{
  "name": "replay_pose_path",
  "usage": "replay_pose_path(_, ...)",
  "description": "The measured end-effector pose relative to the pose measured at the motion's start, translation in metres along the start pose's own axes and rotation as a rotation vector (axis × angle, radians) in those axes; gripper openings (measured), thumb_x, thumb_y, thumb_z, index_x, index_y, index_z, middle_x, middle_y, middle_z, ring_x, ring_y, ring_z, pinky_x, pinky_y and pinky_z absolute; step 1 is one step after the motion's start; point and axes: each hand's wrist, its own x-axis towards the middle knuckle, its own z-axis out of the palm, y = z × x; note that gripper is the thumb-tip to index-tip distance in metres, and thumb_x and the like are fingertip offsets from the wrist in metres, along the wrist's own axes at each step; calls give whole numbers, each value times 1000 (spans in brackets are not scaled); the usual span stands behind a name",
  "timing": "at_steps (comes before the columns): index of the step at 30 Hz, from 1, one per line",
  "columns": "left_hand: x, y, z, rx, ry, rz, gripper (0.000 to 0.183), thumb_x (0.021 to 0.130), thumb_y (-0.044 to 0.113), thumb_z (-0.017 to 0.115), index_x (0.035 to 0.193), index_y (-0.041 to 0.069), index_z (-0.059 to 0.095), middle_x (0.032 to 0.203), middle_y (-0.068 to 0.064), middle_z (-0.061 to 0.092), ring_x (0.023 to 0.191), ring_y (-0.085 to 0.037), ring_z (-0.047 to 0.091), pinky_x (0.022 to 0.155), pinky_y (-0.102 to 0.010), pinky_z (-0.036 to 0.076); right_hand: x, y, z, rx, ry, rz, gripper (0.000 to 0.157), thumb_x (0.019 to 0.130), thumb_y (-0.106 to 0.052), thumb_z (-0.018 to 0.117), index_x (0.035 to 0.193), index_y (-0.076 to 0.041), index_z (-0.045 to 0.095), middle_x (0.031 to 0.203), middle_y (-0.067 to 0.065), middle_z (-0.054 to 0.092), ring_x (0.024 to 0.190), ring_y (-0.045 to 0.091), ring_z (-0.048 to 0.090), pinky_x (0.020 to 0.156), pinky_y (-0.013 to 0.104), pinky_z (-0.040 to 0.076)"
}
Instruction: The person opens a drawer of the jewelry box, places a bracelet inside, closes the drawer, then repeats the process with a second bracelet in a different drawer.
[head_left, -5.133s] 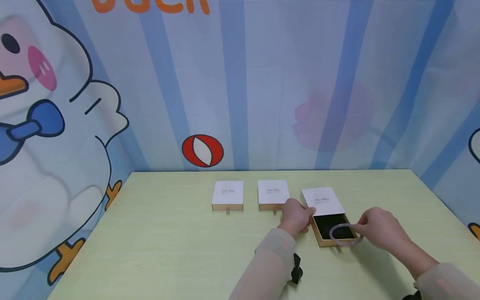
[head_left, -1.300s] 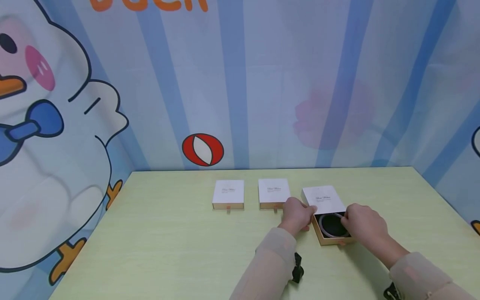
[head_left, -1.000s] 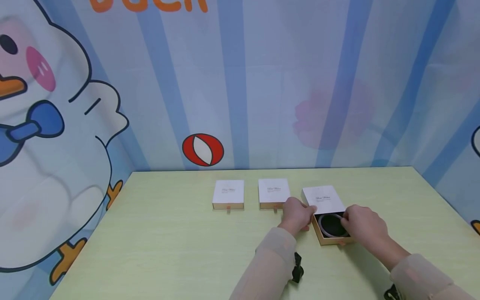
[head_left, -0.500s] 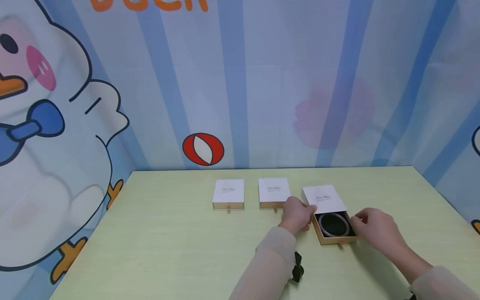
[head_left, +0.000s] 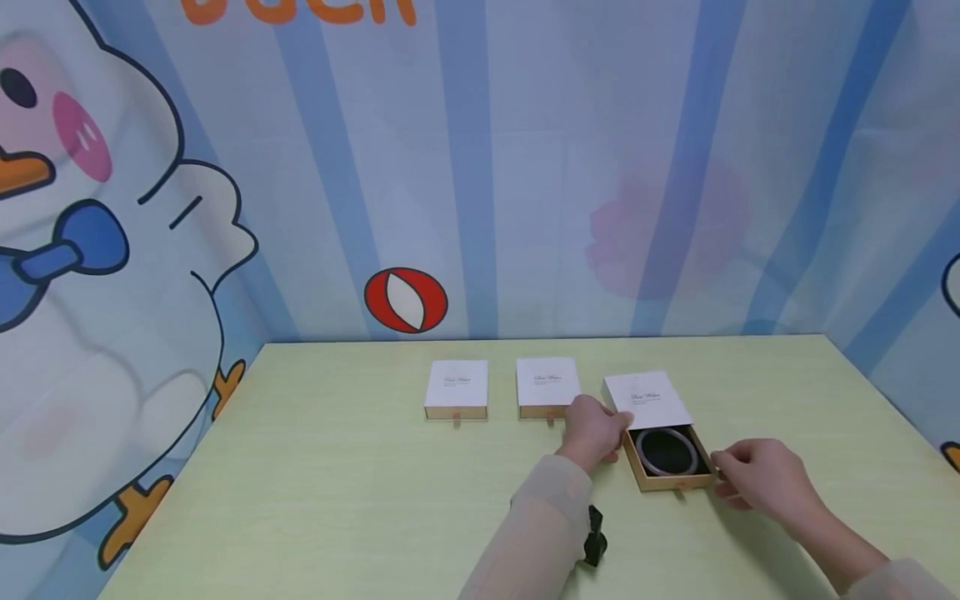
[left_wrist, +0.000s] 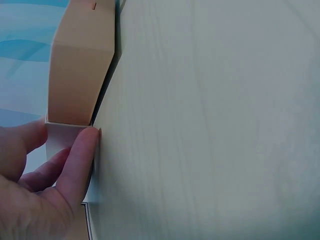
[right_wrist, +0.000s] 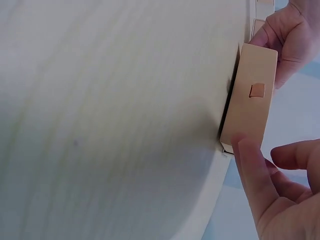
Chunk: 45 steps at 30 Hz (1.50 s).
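Observation:
On the table's right side, a white drawer-style gift box has its gold-edged drawer pulled out toward me. A pale bangle lies flat in the drawer on a dark lining. My left hand holds the box sleeve by its left side; in the left wrist view its thumb is at the upper edge and a fingertip at the lower edge. At the drawer's front right corner is my right hand, holding nothing. Its fingertips are right at that corner in the right wrist view, fingers loosely bent.
Two closed white boxes stand left of the open one: the nearer box is right behind my left hand, the farther box beyond it. A small ribbon tab sits on the drawer front. A printed curtain hangs behind the table.
My right hand has lowered the bangle into the drawer, let go of it and moved right and toward me, to the drawer's corner. The left hand has stayed on the box.

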Motion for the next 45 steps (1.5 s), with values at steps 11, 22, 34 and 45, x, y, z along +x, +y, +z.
replay_pose_path(11, -1, 1, 1, 7, 7, -4, 25, 84, 23, 72, 72, 6, 59, 63, -6, 55, 46, -18, 55, 47, -27, 45, 0, 7, -1, 166, -26, 20, 39, 91, -15, 54, 111, 18, 59, 81, 12, 72, 72, 14, 70, 64, 29, 57)
replay_pose_path(22, -1, 1, -2, -44, -11, 2, 22, 84, 21, 72, 92, 2, 66, 70, -5, 56, 56, -17, 54, 53, -32, 52, 2, 19, -1, 341, -95, 9, 40, 92, -10, 58, 115, 23, 53, 95, 16, 71, 76, 10, 69, 69, 28, 57)
replay_pose_path(34, -1, 0, 0, -74, -21, 15, 26, 84, 20, 71, 104, 2, 67, 68, -4, 56, 58, -15, 53, 52, -32, 52, 1, 20, 2, 242, -62, -41, 37, 84, -3, 67, 110, 21, 57, 91, 12, 69, 75, 8, 66, 68, 26, 56)
replay_pose_path(45, -1, 1, -1, -85, -24, 11, 24, 84, 19, 71, 102, 2, 68, 63, -3, 56, 55, -13, 51, 50, -31, 50, 2, 16, 3, 169, -30, -42, 33, 83, -4, 68, 107, 17, 60, 85, 8, 69, 73, 10, 65, 65, 27, 56)
